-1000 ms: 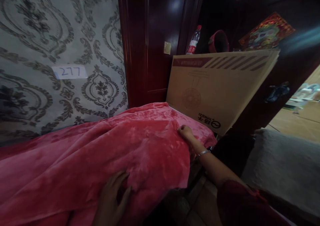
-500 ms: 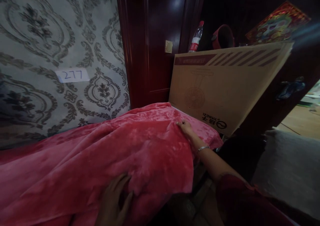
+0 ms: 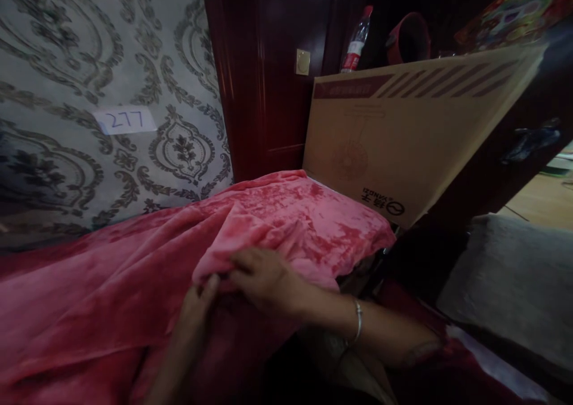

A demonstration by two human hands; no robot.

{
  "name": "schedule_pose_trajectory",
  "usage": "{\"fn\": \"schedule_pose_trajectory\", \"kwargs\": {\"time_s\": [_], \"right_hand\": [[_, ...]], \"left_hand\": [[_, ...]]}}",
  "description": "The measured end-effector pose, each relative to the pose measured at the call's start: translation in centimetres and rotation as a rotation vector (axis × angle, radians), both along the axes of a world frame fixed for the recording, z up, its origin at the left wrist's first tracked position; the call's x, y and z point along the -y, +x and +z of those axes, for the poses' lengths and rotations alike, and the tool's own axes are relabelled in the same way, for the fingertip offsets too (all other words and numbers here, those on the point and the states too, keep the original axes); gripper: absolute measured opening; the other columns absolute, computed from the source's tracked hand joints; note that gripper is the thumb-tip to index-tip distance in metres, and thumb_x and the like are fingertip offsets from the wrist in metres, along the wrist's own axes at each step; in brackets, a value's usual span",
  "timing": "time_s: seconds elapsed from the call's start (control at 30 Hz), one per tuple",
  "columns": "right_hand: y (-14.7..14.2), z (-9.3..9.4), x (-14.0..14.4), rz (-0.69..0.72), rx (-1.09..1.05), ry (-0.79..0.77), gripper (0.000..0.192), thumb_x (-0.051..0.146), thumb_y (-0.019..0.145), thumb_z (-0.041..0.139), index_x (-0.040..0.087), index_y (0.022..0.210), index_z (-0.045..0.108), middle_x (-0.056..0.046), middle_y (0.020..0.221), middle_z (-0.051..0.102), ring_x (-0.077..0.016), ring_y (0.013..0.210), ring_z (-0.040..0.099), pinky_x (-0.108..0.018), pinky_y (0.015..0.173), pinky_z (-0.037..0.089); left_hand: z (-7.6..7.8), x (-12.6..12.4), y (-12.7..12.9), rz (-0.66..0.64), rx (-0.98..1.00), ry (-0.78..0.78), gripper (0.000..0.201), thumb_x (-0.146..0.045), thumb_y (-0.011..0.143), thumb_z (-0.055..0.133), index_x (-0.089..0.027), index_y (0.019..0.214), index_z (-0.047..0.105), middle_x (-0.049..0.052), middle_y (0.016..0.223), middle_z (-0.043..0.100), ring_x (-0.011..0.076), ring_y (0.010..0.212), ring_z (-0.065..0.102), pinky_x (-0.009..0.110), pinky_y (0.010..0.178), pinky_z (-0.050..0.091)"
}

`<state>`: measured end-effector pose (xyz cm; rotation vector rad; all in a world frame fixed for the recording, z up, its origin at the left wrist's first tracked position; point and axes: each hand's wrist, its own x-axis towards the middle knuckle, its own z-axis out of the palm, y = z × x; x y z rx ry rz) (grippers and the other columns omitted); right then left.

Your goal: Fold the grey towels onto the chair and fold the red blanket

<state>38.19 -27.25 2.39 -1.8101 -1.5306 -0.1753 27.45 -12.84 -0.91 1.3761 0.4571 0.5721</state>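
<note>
A plush red-pink blanket [image 3: 147, 262] lies spread along the wall with soft folds across it. My right hand [image 3: 264, 277], with a silver bangle on the wrist, pinches a gathered fold of it near the middle. Close beside it on the left, my left hand [image 3: 197, 303] grips the same bunched fold, thumb on top. Both hands are closed, almost touching each other. Their lower fingers are hidden by the cloth and shadow.
A large cardboard box [image 3: 394, 136] leans behind the blanket's far end. Above its top edge show a plastic bottle [image 3: 356, 41] and a red ring-shaped object [image 3: 409, 38]. A grey cushion-like block [image 3: 510, 286] is at right. Patterned wallpaper bears a paper marked 277 [image 3: 125, 120].
My right hand has come from the far right edge of the blanket back toward my left hand, folding cloth over with it. The left hand has closed on the fold. The view has tilted down slightly.
</note>
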Motion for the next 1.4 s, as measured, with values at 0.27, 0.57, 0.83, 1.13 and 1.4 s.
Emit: {"fn": "schedule_pose_trajectory", "kwargs": {"time_s": [0.27, 0.57, 0.83, 1.13, 1.4], "right_hand": [[-3.5, -1.0, 0.3, -0.151, 0.309, -0.041, 0.029, 0.026, 0.101, 0.045, 0.025, 0.125, 0.062, -0.009, 0.119, 0.064, -0.0266, 0.101, 0.059, -0.043, 0.083, 0.053], [-0.2, 0.3, 4.0, -0.391, 0.221, 0.107, 0.068, 0.013, 0.083, 0.054, 0.021, 0.149, 0.041, -0.012, 0.113, 0.060, -0.0271, 0.100, 0.058, -0.044, 0.089, 0.052], [2.0, -2.3, 6.8, -0.357, -0.080, 0.300, 0.027, 0.022, 0.086, 0.050, 0.021, 0.108, 0.067, -0.006, 0.096, 0.071, -0.0226, 0.088, 0.065, -0.036, 0.081, 0.054], [3.4, -7.6, 5.7, -0.375, -0.418, 0.304, 0.036, 0.034, 0.078, 0.055, 0.019, 0.106, 0.073, -0.008, 0.102, 0.075, -0.0262, 0.094, 0.070, -0.042, 0.086, 0.056], [0.5, -9.4, 7.0, -0.427, -0.290, 0.317, 0.038, 0.038, 0.082, 0.060, 0.019, 0.113, 0.072, -0.010, 0.110, 0.073, -0.0255, 0.100, 0.068, -0.041, 0.088, 0.056]], "left_hand": [[4.9, 1.1, -1.0, 0.073, 0.159, -0.169, 0.036, -0.034, 0.055, 0.088, -0.015, 0.076, 0.066, -0.002, 0.063, 0.065, 0.0158, 0.062, 0.065, 0.022, 0.057, 0.055], [13.6, -0.1, 1.1, 0.272, 0.526, -0.343, 0.017, -0.006, 0.089, 0.053, -0.015, 0.077, 0.062, -0.001, 0.072, 0.067, 0.0090, 0.061, 0.065, 0.017, 0.060, 0.056], [17.7, -1.2, 6.4, 0.106, 0.601, -0.530, 0.029, -0.004, 0.094, 0.037, -0.017, 0.071, 0.048, -0.003, 0.059, 0.057, 0.0083, 0.055, 0.057, 0.019, 0.060, 0.055], [5.1, -3.8, 9.6, 0.171, 0.026, -0.128, 0.021, -0.022, 0.069, 0.069, -0.020, 0.086, 0.056, -0.001, 0.076, 0.060, 0.0138, 0.066, 0.058, 0.025, 0.064, 0.049], [-2.1, 2.0, -2.0, 0.057, -0.336, 0.985, 0.027, -0.037, 0.072, 0.067, -0.021, 0.089, 0.055, 0.005, 0.092, 0.058, 0.0225, 0.080, 0.055, 0.037, 0.074, 0.044]]}}
